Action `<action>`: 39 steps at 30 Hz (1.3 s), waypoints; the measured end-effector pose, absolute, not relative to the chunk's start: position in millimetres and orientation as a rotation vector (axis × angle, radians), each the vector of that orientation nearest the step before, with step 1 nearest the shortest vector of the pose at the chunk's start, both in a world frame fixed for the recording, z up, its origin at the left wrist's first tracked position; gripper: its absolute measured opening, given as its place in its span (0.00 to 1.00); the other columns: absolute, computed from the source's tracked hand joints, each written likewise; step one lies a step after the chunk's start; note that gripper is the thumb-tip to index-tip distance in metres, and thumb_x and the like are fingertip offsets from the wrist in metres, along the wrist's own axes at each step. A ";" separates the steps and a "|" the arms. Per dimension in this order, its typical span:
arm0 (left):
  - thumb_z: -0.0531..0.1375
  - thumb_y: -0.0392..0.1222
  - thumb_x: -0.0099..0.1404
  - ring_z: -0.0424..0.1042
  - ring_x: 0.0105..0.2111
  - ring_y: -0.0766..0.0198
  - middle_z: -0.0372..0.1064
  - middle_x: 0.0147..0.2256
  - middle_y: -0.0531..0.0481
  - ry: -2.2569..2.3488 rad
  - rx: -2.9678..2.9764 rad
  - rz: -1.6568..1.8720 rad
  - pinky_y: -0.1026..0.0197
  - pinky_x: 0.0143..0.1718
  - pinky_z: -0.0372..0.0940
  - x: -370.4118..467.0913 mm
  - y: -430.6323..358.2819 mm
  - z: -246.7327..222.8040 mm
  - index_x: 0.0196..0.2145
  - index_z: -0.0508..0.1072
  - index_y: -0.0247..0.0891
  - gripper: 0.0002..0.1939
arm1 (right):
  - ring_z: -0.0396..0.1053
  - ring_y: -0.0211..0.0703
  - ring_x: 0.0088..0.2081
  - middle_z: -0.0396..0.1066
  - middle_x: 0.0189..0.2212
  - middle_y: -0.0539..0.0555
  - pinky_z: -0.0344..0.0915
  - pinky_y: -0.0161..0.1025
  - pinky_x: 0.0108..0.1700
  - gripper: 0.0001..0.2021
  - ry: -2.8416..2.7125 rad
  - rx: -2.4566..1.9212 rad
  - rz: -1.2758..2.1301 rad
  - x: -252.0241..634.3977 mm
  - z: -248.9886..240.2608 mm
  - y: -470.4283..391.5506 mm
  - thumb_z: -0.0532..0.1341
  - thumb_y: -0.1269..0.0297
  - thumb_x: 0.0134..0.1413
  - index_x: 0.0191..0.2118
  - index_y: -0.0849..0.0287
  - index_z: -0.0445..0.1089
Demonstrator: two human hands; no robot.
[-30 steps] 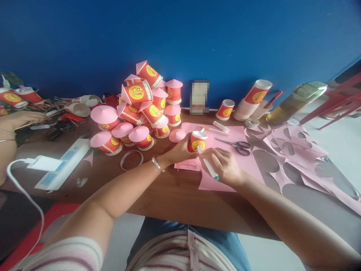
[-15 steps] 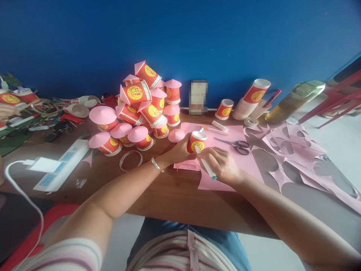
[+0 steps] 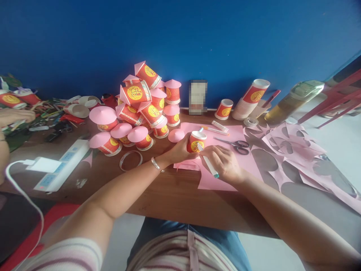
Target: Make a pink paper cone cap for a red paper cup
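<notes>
Head view: my left hand [image 3: 180,149] grips the side of a red paper cup [image 3: 194,138], white end up, just above or resting on the pink paper [image 3: 249,162]; my fingers hide its lower edge. My right hand [image 3: 221,160] grasps a white marker [image 3: 209,165] like a pen, the tip at the cup's round yellow print. From here I can't quite tell if the tip touches.

I seem to be drawing on the cup. To do it well, I should keep the cup steady with a light squeeze so the wall doesn't buckle, brace my right hand, press gently, and turn the cup rather than bend my wrist.

Against the frame half a second earlier, the marker tip sits slightly higher and farther right on the print, while my left hand and the cup have hardly shifted. Another person's hand [image 3: 17,116] now reaches further in at the left edge.
</notes>
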State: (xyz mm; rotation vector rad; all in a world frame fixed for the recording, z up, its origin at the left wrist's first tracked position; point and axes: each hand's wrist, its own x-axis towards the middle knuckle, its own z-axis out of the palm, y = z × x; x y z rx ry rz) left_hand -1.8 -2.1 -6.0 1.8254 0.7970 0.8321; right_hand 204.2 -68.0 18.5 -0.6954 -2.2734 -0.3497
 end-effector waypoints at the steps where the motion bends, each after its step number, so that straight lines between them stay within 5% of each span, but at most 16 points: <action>1: 0.69 0.43 0.58 0.73 0.47 0.48 0.70 0.47 0.41 0.805 1.827 0.819 0.46 0.45 0.73 -2.2 -2.4 -6.2 0.52 0.64 0.37 0.28 | 0.72 0.44 0.32 0.75 0.34 0.56 0.67 0.39 0.33 0.12 -2.275 -0.694 -0.345 204.6 18.7 -68.1 0.54 0.79 0.64 0.47 0.60 0.68; 23: 0.68 0.37 0.55 0.72 0.43 0.54 0.70 0.43 0.48 0.842 1.703 0.863 0.52 0.45 0.72 -1.0 -5.3 -0.8 0.50 0.67 0.40 0.25 | 0.71 0.40 0.28 0.74 0.29 0.51 0.68 0.38 0.33 0.11 -2.209 -0.591 -0.374 200.7 18.4 -73.0 0.61 0.77 0.61 0.46 0.57 0.67; 39: 0.74 0.43 0.54 0.73 0.45 0.56 0.71 0.44 0.46 0.705 1.360 0.839 0.53 0.46 0.70 -3.5 -3.2 0.9 0.55 0.66 0.38 0.34 | 0.76 0.42 0.31 0.76 0.32 0.52 0.73 0.38 0.33 0.11 -2.061 -0.675 -0.311 199.8 16.2 -69.6 0.62 0.76 0.60 0.46 0.55 0.69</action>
